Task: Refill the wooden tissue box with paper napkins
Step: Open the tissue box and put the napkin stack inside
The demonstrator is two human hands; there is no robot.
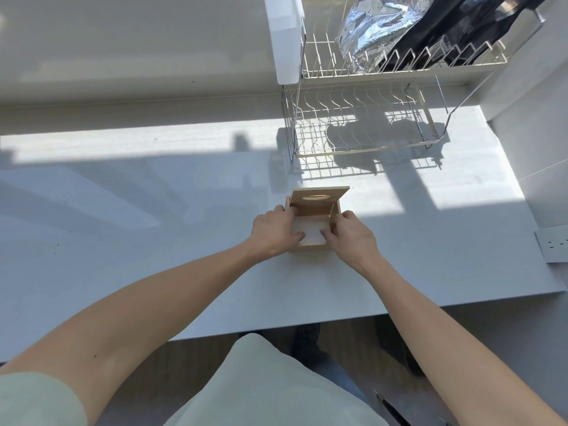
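Note:
The wooden tissue box [316, 207] stands on the white counter at the middle, its hinged lid with an oval slot raised and leaning back. A white stack of paper napkins [311, 230] lies inside the open box. My left hand [273, 230] rests on the box's left side with its fingers pressing on the napkins. My right hand [350, 233] is at the right side, fingertips also on the napkins' near right corner. Both hands touch the stack from above; parts of the box's near wall are hidden by them.
A two-tier wire dish rack [362, 124] stands behind the box, holding a foil bag [375, 32] and a black bag [461, 29], with a white plastic container [284, 38] on its left end. A wall socket plate [553, 245] is at the right. The counter's front edge [338, 321] runs close to my body.

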